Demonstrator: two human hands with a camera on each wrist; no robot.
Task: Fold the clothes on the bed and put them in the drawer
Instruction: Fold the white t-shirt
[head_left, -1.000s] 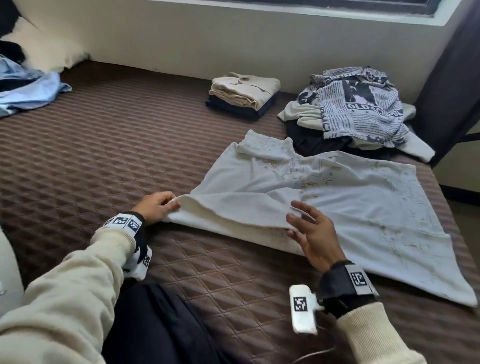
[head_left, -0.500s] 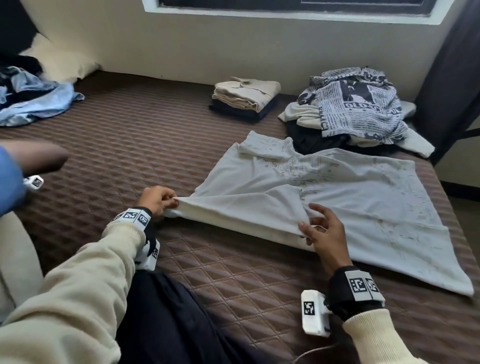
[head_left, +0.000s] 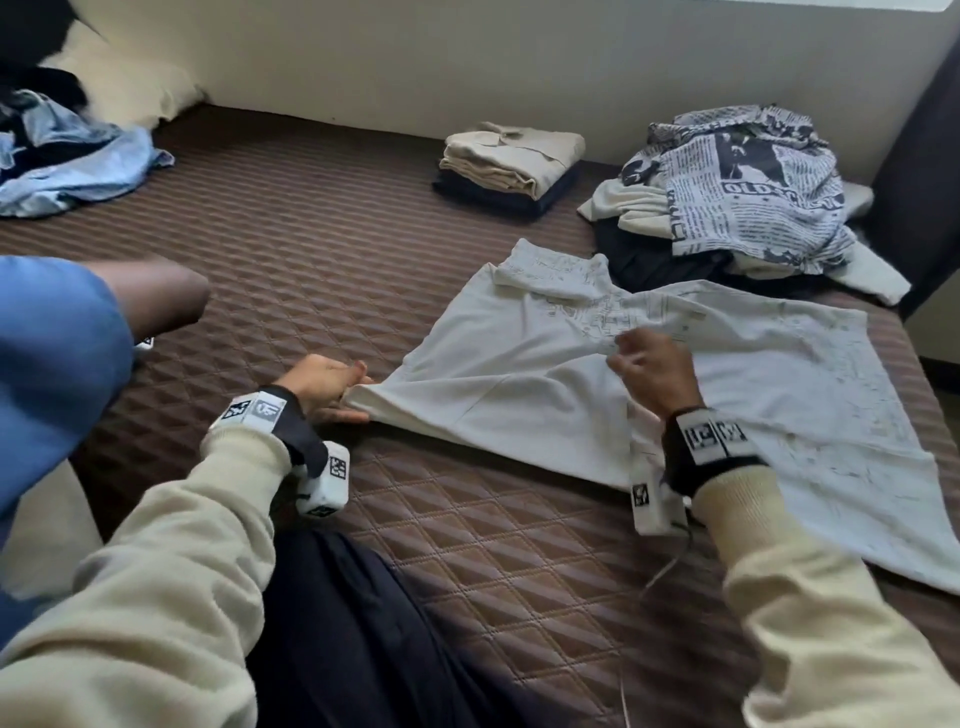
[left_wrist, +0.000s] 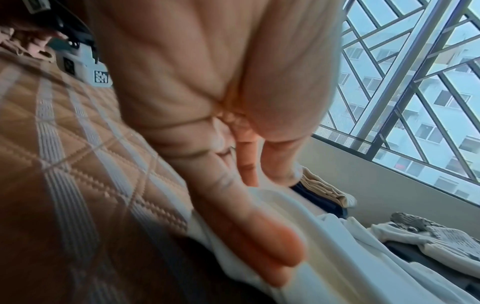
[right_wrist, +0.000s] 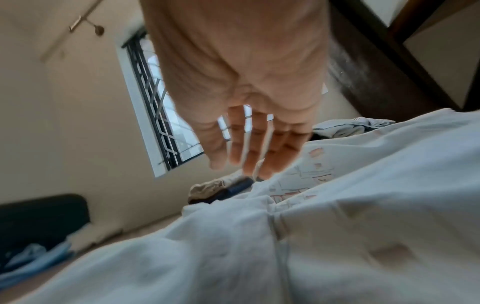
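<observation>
A white printed shirt (head_left: 779, 415) lies spread on the brown quilted bed (head_left: 311, 234), its left part folded over. My left hand (head_left: 353, 395) pinches the shirt's near left corner between thumb and fingers. The left wrist view shows that hand (left_wrist: 280, 218) with fingers under the white cloth (left_wrist: 324, 257) and thumb above it. My right hand (head_left: 631, 348) is over the shirt's middle, near the printed chest. In the right wrist view its fingers (right_wrist: 246, 162) are straight and spread, tips at the cloth (right_wrist: 363, 226), gripping nothing. No drawer is in view.
A folded beige-on-dark stack (head_left: 511, 156) sits by the far wall. An unfolded pile topped by a newspaper-print garment (head_left: 748, 192) lies far right. Blue clothes (head_left: 67, 161) and a pillow (head_left: 135, 83) are far left. Another person's arm (head_left: 150, 296) reaches in at left.
My right hand left the shirt's near hem and moved forward onto its middle. My left hand kept the corner. Another person's arm in a blue sleeve came in from the left.
</observation>
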